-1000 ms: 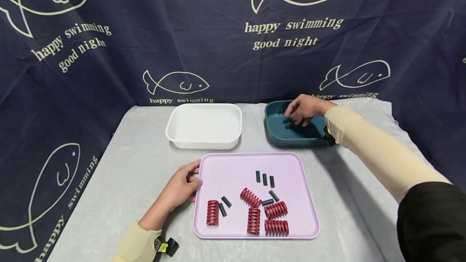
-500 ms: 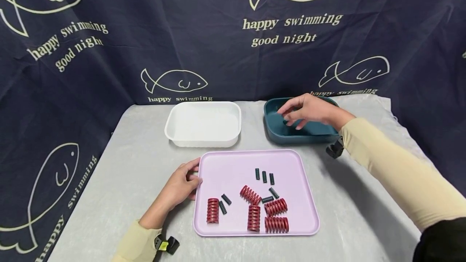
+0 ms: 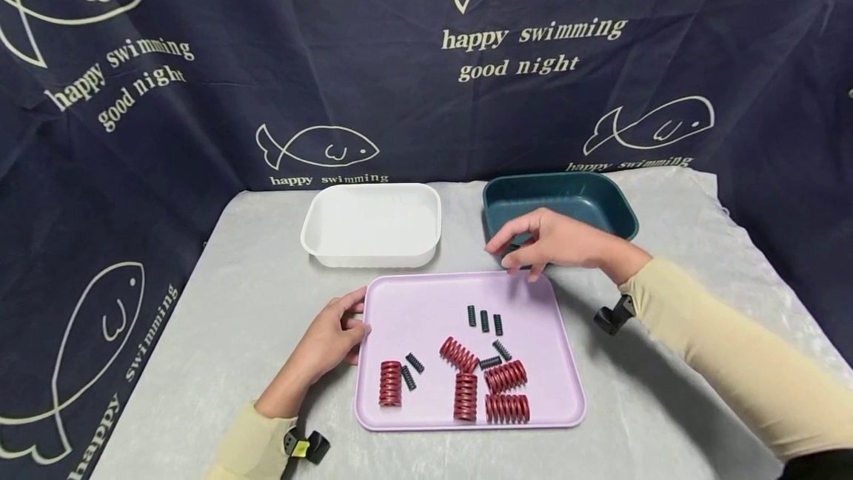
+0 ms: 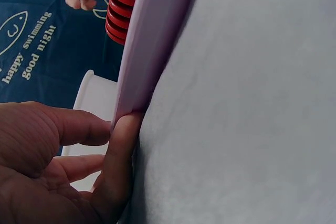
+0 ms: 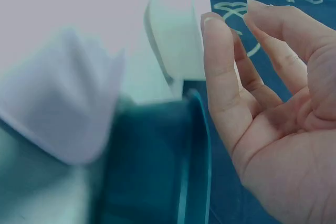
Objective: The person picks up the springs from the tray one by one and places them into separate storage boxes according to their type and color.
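Note:
My left hand (image 3: 329,339) holds the left edge of the pale purple tray (image 3: 413,310); in the left wrist view its thumb and a finger meet at the rim. On that tray lie several thick red coil springs (image 3: 390,384) and several small dark green springs (image 3: 484,321). My right hand (image 3: 556,243) is in the air between the teal bin (image 3: 560,191) and the tray's back edge. Its fingers are loosely bent, thumb apart from fingertips, and the right wrist view shows nothing held. The hand hides part of the bin's front wall.
A white bin (image 3: 373,261) stands behind the tray, left of the teal one. Both rest on a grey cloth-covered table (image 3: 220,302). A dark blue curtain (image 3: 400,95) with fish prints hangs right behind the table.
My right hand has come out of the teal bin, towards the tray's back edge, and its fingers have spread. A dark spring seen under them earlier was let go. The left hand stays put.

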`<state>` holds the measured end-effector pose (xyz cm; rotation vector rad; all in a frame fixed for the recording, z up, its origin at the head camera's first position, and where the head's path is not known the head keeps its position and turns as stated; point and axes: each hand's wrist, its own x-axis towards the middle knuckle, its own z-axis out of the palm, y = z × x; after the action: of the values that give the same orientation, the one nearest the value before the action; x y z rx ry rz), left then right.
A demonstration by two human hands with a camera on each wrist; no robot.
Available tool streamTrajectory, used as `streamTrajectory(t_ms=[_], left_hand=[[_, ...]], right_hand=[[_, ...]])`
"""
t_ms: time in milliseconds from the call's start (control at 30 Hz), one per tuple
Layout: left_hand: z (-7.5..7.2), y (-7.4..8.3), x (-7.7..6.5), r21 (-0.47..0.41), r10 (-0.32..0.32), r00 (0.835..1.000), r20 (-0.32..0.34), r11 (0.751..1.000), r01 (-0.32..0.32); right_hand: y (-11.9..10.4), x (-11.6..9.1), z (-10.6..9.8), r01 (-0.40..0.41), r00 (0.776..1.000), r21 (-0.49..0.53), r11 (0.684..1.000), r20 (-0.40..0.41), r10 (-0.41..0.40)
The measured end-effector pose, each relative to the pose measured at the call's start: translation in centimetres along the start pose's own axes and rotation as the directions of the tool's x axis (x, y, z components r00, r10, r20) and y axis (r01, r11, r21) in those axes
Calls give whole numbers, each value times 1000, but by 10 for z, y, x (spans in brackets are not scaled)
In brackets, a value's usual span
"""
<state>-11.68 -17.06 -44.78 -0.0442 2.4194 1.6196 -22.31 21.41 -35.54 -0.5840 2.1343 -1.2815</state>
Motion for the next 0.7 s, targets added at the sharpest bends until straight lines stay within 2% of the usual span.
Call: streamTrajectory(t_ms=[200,333,700], left_hand=[[0,-1,0,-7,-9,1000,-5,1000,9],[-1,0,0,-7,-6,1000,-5,1000,6],[0,1,-1,-2,-6,1000,-2,1000,6]], right_hand=[[20,-5,24,23,998,38,999,54,-25],[34,-8,36,11,997,63,998,69,-15],[57,-11,52,-38,994,118,992,109,25]])
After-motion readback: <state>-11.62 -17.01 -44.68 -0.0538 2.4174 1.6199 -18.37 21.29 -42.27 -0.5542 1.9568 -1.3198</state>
